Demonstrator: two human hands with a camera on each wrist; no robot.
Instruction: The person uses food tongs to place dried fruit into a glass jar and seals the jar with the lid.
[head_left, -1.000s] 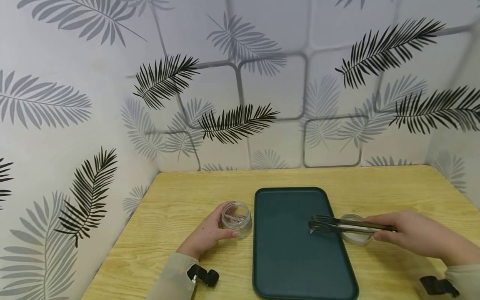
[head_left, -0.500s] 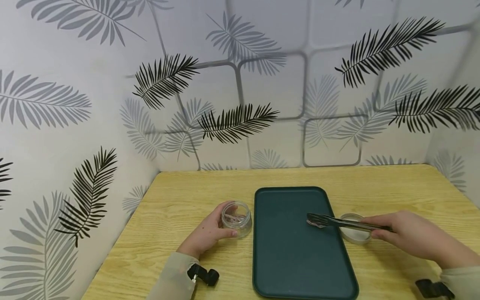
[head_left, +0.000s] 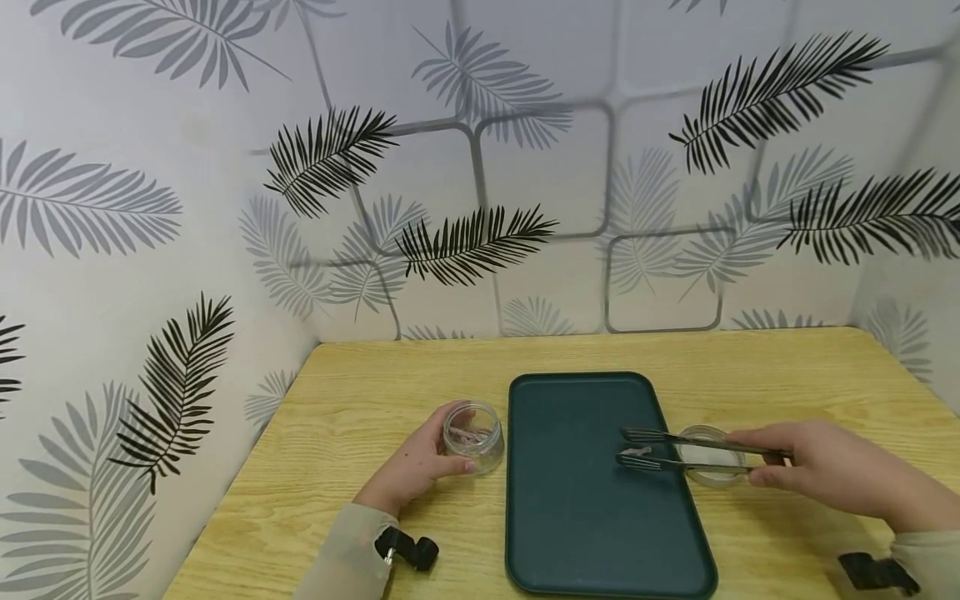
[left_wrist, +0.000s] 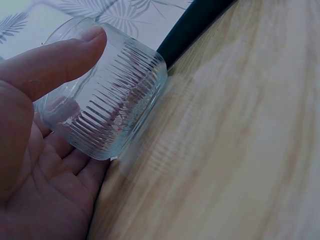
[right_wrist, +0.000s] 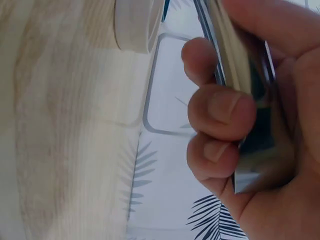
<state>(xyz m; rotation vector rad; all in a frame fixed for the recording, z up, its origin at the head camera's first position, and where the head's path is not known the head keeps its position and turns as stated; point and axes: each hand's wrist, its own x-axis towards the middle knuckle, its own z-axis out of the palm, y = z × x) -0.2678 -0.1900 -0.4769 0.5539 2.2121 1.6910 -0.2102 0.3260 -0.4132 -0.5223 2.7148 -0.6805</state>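
Dark green, the tray [head_left: 585, 533] carried a pale scrap [head_left: 637, 451] near its right edge, between the parted tips of the tongs [head_left: 647, 435], gripped by the right hand [head_left: 825, 467]. The left hand [head_left: 420, 462] was curled round a glass jar [head_left: 486, 462] just beside the tray's left edge. The step seemed to be grasping or releasing the scrap; which, I couldn't tell. The next move probably called for closing evenly or lifting free. A round lid [head_left: 716, 479] beneath the tongs limited lowering their arms; bare tray offered room leftward.
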